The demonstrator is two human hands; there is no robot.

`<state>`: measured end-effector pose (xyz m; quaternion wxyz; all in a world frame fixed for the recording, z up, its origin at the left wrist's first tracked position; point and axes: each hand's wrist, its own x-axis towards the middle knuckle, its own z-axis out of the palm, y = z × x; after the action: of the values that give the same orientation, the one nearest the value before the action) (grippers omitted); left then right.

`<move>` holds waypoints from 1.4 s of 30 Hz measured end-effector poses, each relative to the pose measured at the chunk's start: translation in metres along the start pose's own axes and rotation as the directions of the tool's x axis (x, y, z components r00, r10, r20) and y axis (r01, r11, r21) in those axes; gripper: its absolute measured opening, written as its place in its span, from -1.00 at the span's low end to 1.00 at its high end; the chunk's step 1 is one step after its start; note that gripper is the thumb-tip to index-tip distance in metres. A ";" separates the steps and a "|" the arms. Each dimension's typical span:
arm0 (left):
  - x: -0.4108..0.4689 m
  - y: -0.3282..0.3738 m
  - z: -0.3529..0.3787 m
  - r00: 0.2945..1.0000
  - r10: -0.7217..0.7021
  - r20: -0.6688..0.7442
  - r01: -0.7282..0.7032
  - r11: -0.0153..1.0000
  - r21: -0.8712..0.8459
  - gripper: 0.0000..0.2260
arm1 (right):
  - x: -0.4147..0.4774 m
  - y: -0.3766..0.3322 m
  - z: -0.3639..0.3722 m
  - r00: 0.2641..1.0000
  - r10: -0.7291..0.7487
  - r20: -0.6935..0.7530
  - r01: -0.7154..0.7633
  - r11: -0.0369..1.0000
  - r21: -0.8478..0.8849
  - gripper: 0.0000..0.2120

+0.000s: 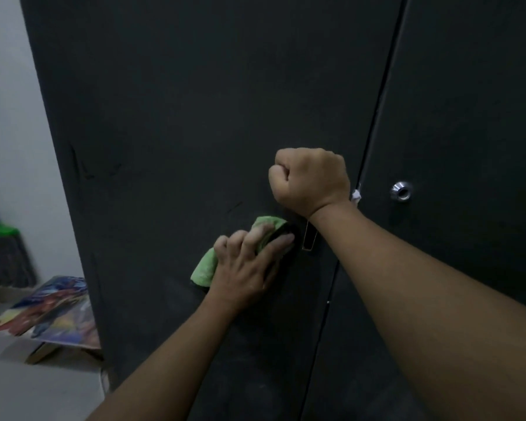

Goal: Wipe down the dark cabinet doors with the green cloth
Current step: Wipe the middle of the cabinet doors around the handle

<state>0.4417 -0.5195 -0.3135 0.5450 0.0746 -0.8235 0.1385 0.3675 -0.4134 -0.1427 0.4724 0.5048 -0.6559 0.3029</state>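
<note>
A dark cabinet door (179, 117) fills most of the view, with a second dark door (468, 101) to its right. My left hand (246, 262) presses the green cloth (205, 267) against the left door, fingers bent into the bunched cloth, just left of the vertical door handle (308, 240). My right hand (310, 180) is a closed fist over the upper part of that handle, whose top it hides.
A round metal lock (401, 190) sits on the right door. A white scrap (356, 196) sticks out of the gap between the doors. At the lower left, a colourful board (52, 311) lies on the floor by a mop with a green head (0, 229).
</note>
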 end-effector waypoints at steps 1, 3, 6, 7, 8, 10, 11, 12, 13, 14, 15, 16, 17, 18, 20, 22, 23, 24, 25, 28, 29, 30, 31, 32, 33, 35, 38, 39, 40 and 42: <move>-0.007 0.000 0.002 1.000 0.008 0.004 -0.008 1.000 0.018 -0.55 | -0.003 0.001 0.001 0.999 0.037 -0.018 -0.037 0.999 0.002 -0.77; -0.014 -0.002 0.001 0.999 0.040 0.026 -0.041 0.998 0.049 -0.44 | -0.013 0.004 0.006 0.995 0.082 -0.058 -0.082 0.997 0.001 -0.76; -0.010 -0.015 -0.004 0.996 0.072 0.053 -0.075 0.996 0.056 -0.39 | -0.026 0.006 0.015 0.987 0.047 -0.156 -0.049 0.999 -0.007 -0.76; -0.005 -0.020 -0.007 0.999 0.016 0.040 -0.018 0.999 0.039 -0.41 | -0.027 0.007 0.017 0.980 0.067 -0.187 -0.062 0.998 0.032 -0.78; 0.003 -0.025 -0.011 0.997 -0.073 0.019 0.073 0.997 0.006 -0.44 | -0.028 0.008 0.019 0.972 0.099 -0.214 -0.083 0.993 0.082 -0.79; 0.019 -0.031 -0.019 0.961 -0.269 -0.062 0.262 0.960 -0.101 -0.51 | -0.033 0.008 0.020 0.952 0.173 -0.254 -0.127 0.974 0.189 -0.81; 0.027 -0.032 -0.022 0.934 -0.340 -0.109 0.322 0.934 -0.153 -0.53 | -0.036 0.008 0.020 0.939 0.214 -0.268 -0.151 0.959 0.239 -0.81; 0.033 -0.032 -0.025 0.912 -0.384 -0.142 0.356 0.915 -0.189 -0.53 | -0.039 0.007 0.020 0.926 0.251 -0.280 -0.172 0.945 0.278 -0.80; 0.037 -0.031 -0.026 0.901 -0.405 -0.158 0.371 0.906 -0.206 -0.53 | -0.042 0.005 0.019 0.917 0.279 -0.285 -0.191 0.934 0.302 -0.78; 0.039 -0.028 -0.026 0.898 -0.410 -0.160 0.375 0.903 -0.211 -0.53 | -0.045 0.004 0.018 0.911 0.299 -0.283 -0.207 0.927 0.314 -0.77; 0.037 -0.026 -0.024 0.904 -0.400 -0.151 0.367 0.907 -0.206 -0.53 | -0.050 0.002 0.017 0.907 0.315 -0.278 -0.221 0.920 0.323 -0.77; 0.032 -0.024 -0.021 0.918 -0.372 -0.136 0.345 0.919 -0.190 -0.54 | -0.055 0.000 0.015 0.903 0.336 -0.269 -0.239 0.911 0.336 -0.77; 0.024 -0.021 -0.018 0.939 -0.327 -0.107 0.308 0.937 -0.167 -0.53 | -0.061 -0.003 0.012 0.895 0.367 -0.254 -0.266 0.896 0.355 -0.79; 0.016 -0.018 -0.014 0.960 -0.273 -0.066 0.262 0.954 -0.143 -0.53 | -0.067 -0.007 0.008 0.884 0.409 -0.225 -0.306 0.871 0.384 -0.80; -0.003 -0.012 -0.005 0.984 -0.176 0.002 0.175 0.979 -0.103 -0.51 | -0.084 -0.015 0.004 0.852 0.507 -0.131 -0.401 0.792 0.460 -0.71; -0.021 -0.005 0.001 0.994 -0.096 0.045 0.099 0.992 -0.082 -0.48 | -0.099 -0.022 0.002 0.800 0.599 -0.042 -0.485 0.686 0.541 -0.60; -0.032 -0.003 0.004 0.996 -0.043 0.076 0.049 0.996 -0.072 -0.44 | -0.103 -0.025 0.001 0.762 0.647 0.009 -0.531 0.618 0.580 -0.63; -0.043 -0.002 0.007 0.994 0.023 0.110 -0.018 0.999 -0.050 -0.38 | -0.106 -0.026 0.002 0.732 0.678 0.065 -0.570 0.558 0.603 -0.73; -0.055 -0.003 0.009 0.982 0.104 0.156 -0.102 0.995 -0.018 -0.32 | -0.108 -0.027 0.002 0.711 0.693 0.121 -0.608 0.518 0.602 -0.84; -0.086 -0.020 0.006 0.894 0.341 0.290 -0.372 0.927 0.057 -0.30 | -0.108 -0.022 0.006 0.710 0.673 0.207 -0.648 0.508 0.568 -0.78; -0.089 -0.029 0.002 0.882 0.362 0.302 -0.398 0.915 0.066 -0.34 | -0.108 -0.020 0.007 0.711 0.666 0.225 -0.653 0.507 0.563 -0.77; -0.088 -0.037 -0.002 0.888 0.349 0.298 -0.386 0.920 0.072 -0.36 | -0.108 -0.018 0.010 0.713 0.660 0.239 -0.656 0.506 0.560 -0.76; -0.084 -0.043 -0.006 0.911 0.308 0.275 -0.340 0.937 0.077 -0.37 | -0.108 -0.016 0.013 0.713 0.657 0.245 -0.656 0.504 0.562 -0.77; -0.076 -0.049 -0.011 0.945 0.233 0.231 -0.257 0.963 0.078 -0.39 | -0.108 -0.016 0.015 0.711 0.658 0.246 -0.657 0.498 0.566 -0.78; -0.065 -0.052 -0.015 0.977 0.127 0.172 -0.140 0.988 0.067 -0.40 | -0.108 -0.016 0.017 0.711 0.661 0.241 -0.653 0.493 0.575 -0.79; -0.034 -0.053 -0.025 0.991 -0.118 0.056 0.119 0.993 -0.016 -0.40 | -0.109 -0.017 0.018 0.710 0.664 0.233 -0.647 0.484 0.589 -0.82; 0.012 -0.038 -0.033 0.935 -0.348 -0.063 0.334 0.928 -0.165 -0.39 | -0.110 -0.015 0.020 0.710 0.664 0.234 -0.647 0.484 0.589 -0.83; 0.023 -0.030 -0.033 0.923 -0.374 -0.089 0.354 0.917 -0.182 -0.39 | -0.110 -0.015 0.021 0.711 0.663 0.234 -0.646 0.485 0.590 -0.83; 0.029 -0.023 -0.030 0.920 -0.379 -0.102 0.357 0.915 -0.186 -0.39 | -0.111 -0.014 0.022 0.710 0.665 0.232 -0.647 0.486 0.588 -0.82; 0.028 -0.010 -0.020 0.941 -0.327 -0.087 0.312 0.937 -0.156 -0.42 | -0.112 -0.013 0.022 0.710 0.666 0.230 -0.650 0.494 0.578 -0.82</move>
<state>0.4506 -0.5222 -0.2791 0.6093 0.1612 -0.7764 -0.0060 0.3783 -0.3946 -0.2559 0.1348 0.3383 -0.6537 0.6634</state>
